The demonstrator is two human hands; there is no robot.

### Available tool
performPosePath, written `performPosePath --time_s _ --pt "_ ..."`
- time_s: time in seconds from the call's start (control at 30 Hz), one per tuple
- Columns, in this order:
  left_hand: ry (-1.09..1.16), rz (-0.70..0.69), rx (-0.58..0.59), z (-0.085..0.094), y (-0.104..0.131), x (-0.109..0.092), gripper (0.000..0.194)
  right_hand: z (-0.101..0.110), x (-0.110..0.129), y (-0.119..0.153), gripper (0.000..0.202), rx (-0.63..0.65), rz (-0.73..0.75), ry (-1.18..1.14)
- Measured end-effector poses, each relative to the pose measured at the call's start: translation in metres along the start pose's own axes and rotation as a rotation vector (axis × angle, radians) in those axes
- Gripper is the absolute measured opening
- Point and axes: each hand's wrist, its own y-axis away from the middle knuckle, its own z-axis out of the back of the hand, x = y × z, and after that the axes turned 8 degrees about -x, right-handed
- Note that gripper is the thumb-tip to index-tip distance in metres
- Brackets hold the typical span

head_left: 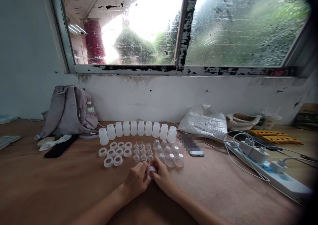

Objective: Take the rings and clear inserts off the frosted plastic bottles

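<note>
Both my hands meet at the front middle of the table, fingers closed around one white screw ring (pixel 151 169). My left hand (pixel 137 177) pinches its left side, and my right hand (pixel 161 172) grips the right side. Whether a nipple sits inside the ring I cannot tell. Just beyond my hands lie clear silicone bottle nipples (pixel 143 151) in short rows. Several loose screw rings (pixel 119 151) are grouped to the left of them. Clear domed caps (pixel 170 160) stand to the right, close to my right fingers. Behind everything, frosted baby bottles (pixel 133 128) form a curved row.
On the left are a grey backpack (pixel 68 111), a black phone (pixel 61 147) and a tissue (pixel 55 143). To the right are a partly blurred phone (pixel 197 153), a silver padded bag (pixel 203 122), a white power strip (pixel 288 182) with trailing cables, and yellow trays (pixel 275 137).
</note>
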Motion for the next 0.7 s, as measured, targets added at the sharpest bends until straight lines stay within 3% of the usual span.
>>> performPosePath --time_s 0.2,0.4,0.57,0.7 --pt "0.146 0.218 -0.047 -0.001 -0.003 0.001 0.013 0.003 0.009 0.005 0.011 0.015 0.092 0.113" --pt "0.334 0.3 -0.084 0.011 -0.005 0.012 0.013 0.01 0.016 0.006 0.024 0.104 0.058 0.087" --pt "0.41 0.277 -0.078 0.013 -0.002 0.015 0.014 0.009 0.007 0.005 0.015 0.078 0.147 0.15" --pt "0.587 0.441 -0.025 0.013 -0.002 0.011 0.02 0.01 0.006 0.003 0.014 0.084 0.189 0.174"
